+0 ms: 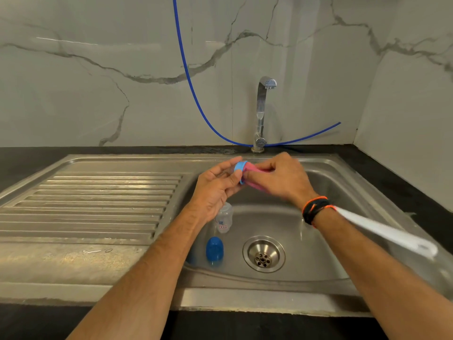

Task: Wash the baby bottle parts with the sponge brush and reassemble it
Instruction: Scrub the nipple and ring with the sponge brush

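Over the sink basin my left hand (215, 185) pinches a light blue bottle collar ring (240, 171) by its rim. My right hand (282, 179) grips the pink sponge head of the brush (255, 171), which is pushed against the ring. The brush's long white handle (382, 231) sticks out past my right wrist, to the right. A clear bottle body (224, 218) lies in the basin below my left hand. Beside it, nearer to me, lies a dark blue cap (214, 249).
The steel sink (306, 241) has a drain (263, 253) in the middle and a ribbed draining board (98, 204) on the left. A chrome tap (262, 111) stands behind, no water running. A blue hose (196, 99) hangs along the marble wall. Black counter surrounds the sink.
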A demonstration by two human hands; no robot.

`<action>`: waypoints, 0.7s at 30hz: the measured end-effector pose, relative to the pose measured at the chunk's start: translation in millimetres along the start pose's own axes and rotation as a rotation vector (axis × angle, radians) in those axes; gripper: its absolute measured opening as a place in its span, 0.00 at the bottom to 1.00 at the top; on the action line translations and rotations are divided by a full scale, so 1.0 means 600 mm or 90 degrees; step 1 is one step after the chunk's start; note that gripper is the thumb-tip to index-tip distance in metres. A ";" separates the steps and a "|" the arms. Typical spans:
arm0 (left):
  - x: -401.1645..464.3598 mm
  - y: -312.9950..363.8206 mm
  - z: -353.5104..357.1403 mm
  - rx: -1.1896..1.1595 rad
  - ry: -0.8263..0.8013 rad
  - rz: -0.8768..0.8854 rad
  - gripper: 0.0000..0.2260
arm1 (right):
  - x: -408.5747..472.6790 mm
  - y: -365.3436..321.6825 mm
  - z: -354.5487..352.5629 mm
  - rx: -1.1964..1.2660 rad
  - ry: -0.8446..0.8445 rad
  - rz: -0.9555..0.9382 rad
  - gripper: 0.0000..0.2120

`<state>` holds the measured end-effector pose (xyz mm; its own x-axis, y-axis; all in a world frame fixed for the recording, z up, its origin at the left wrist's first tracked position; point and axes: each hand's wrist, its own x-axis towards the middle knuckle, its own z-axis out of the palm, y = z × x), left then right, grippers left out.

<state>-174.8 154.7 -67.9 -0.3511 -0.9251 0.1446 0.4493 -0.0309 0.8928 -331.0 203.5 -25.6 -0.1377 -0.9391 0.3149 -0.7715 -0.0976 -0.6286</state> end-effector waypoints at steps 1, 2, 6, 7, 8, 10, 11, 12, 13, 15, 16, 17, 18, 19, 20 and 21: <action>0.000 0.002 0.001 -0.010 0.020 -0.014 0.13 | 0.001 0.007 0.001 -0.147 0.065 -0.124 0.15; -0.001 0.004 0.004 -0.009 0.041 -0.034 0.13 | 0.004 0.013 0.001 -0.272 0.122 -0.259 0.16; -0.002 0.003 0.007 0.049 0.103 -0.105 0.15 | 0.013 0.026 0.000 -0.472 0.137 -0.506 0.09; -0.001 0.003 0.005 0.053 0.112 -0.113 0.14 | 0.012 0.027 0.000 -0.473 0.125 -0.498 0.08; -0.001 0.003 0.004 0.044 0.118 -0.116 0.15 | 0.010 0.026 0.000 -0.459 0.109 -0.463 0.09; 0.001 0.003 0.001 -0.003 0.126 -0.112 0.20 | 0.004 0.019 -0.005 -0.394 0.092 -0.348 0.13; 0.002 0.002 -0.001 -0.022 0.134 -0.106 0.23 | 0.002 0.016 -0.009 -0.339 0.087 -0.268 0.16; 0.003 0.001 -0.003 -0.024 0.145 -0.098 0.24 | 0.002 0.013 -0.013 -0.276 0.087 -0.187 0.19; 0.004 0.000 -0.004 -0.011 0.157 -0.088 0.23 | 0.001 0.013 -0.019 -0.214 0.088 -0.114 0.22; 0.006 -0.006 -0.007 0.036 0.174 -0.073 0.20 | 0.003 0.018 -0.028 -0.112 0.093 -0.021 0.24; 0.008 -0.009 -0.008 0.070 0.178 -0.062 0.18 | 0.006 0.021 -0.030 -0.087 0.092 -0.005 0.23; 0.009 -0.012 -0.009 0.115 0.183 -0.045 0.17 | 0.008 0.022 -0.029 -0.082 0.086 -0.002 0.21; 0.009 -0.015 -0.009 0.160 0.184 -0.025 0.16 | 0.008 0.021 -0.027 -0.091 0.079 -0.014 0.20; 0.009 -0.017 -0.007 0.202 0.185 -0.003 0.16 | 0.008 0.019 -0.024 -0.112 0.075 -0.040 0.19; 0.008 -0.018 -0.004 0.235 0.187 0.020 0.17 | 0.008 0.017 -0.020 -0.138 0.077 -0.067 0.21; 0.008 -0.020 -0.003 0.263 0.189 0.043 0.18 | 0.006 0.016 -0.016 -0.170 0.084 -0.093 0.23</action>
<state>-180.3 150.0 -78.6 -0.0569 -0.9894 0.1334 0.0803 0.1287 0.9884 -345.0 202.1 -23.7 -0.0785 -0.8692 0.4881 -0.9221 -0.1229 -0.3671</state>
